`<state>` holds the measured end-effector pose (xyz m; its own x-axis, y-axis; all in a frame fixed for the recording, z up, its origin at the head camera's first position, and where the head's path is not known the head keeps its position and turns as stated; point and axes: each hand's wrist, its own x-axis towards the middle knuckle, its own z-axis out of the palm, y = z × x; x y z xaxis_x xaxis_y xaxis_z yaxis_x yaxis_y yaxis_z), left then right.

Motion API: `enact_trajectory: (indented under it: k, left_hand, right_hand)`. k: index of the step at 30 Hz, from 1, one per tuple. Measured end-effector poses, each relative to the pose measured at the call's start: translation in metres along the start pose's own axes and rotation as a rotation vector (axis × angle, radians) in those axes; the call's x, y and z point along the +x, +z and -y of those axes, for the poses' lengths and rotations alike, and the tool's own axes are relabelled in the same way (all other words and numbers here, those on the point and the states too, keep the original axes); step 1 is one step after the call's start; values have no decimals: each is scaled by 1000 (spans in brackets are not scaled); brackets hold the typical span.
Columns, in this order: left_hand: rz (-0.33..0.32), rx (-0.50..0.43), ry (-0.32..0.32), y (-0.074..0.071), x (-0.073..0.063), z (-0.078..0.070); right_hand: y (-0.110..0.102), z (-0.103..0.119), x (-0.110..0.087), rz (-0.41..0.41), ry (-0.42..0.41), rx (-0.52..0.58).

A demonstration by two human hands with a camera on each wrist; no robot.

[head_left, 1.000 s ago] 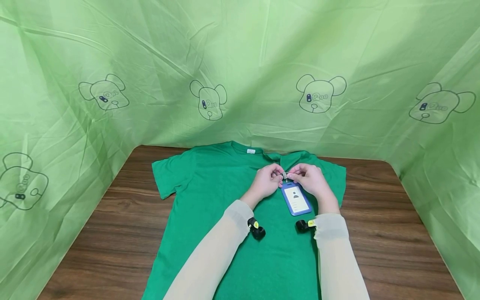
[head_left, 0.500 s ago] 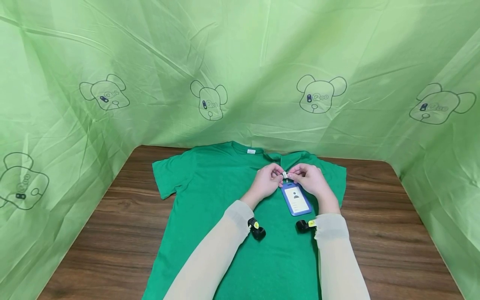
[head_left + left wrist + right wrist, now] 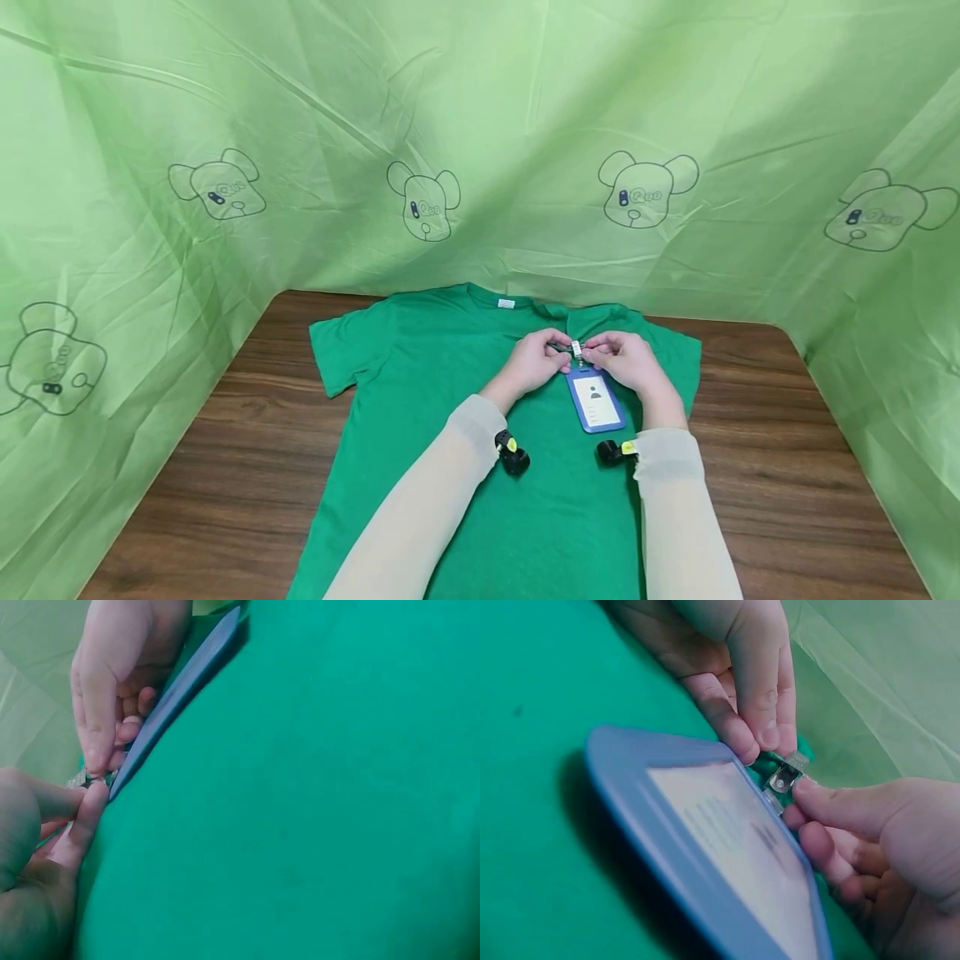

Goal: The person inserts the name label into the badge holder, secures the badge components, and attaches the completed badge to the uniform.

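Observation:
A green T-shirt (image 3: 480, 467) lies spread on the table under both hands. Near its neckline my right hand (image 3: 628, 360) pinches the metal clip (image 3: 784, 778) of a blue ID badge holder (image 3: 597, 402). My left hand (image 3: 534, 362) faces it from the other side, thumb and fingers pinching green shirt fabric right at the clip, as the right wrist view shows. The badge hangs from the clip toward the shirt's hem, its white card with a person icon facing up. In the left wrist view the badge holder (image 3: 180, 697) appears edge-on, close over the shirt.
The dark wooden table (image 3: 772, 467) shows on both sides of the shirt. Light green cloth walls (image 3: 510, 100) with printed bear outlines stand behind and at the sides. A small white label (image 3: 506, 304) sits inside the shirt collar.
The head view has shifted slightly. The right fingers have eased a little to the right, and more of the clip shows between the hands. Both hands keep their pinch.

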<state>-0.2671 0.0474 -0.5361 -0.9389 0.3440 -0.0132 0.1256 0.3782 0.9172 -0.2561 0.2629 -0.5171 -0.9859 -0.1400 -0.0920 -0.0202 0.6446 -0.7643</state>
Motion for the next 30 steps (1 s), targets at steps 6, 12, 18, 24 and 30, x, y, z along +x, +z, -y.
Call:
enact_trajectory:
  k: [6, 12, 18, 24, 30]
  left_hand:
    - [-2, 1, -28, 1, 1, -3]
    - [-23, 36, -28, 5, 2, -8]
    - [-17, 84, -23, 6, 2, -10]
    - [0, -33, -52, 4, 2, -8]
    - [57, -327, -84, -7, 3, -5]
  right_hand:
    - [-3, 1, -3, 29, -1, 2]
    - [-4, 1, -5, 58, -29, -22]
    - [-7, 6, -7, 83, 7, -23]
    - [-9, 8, -10, 110, 116, 11]
    - [-11, 10, -15, 107, 153, 45]
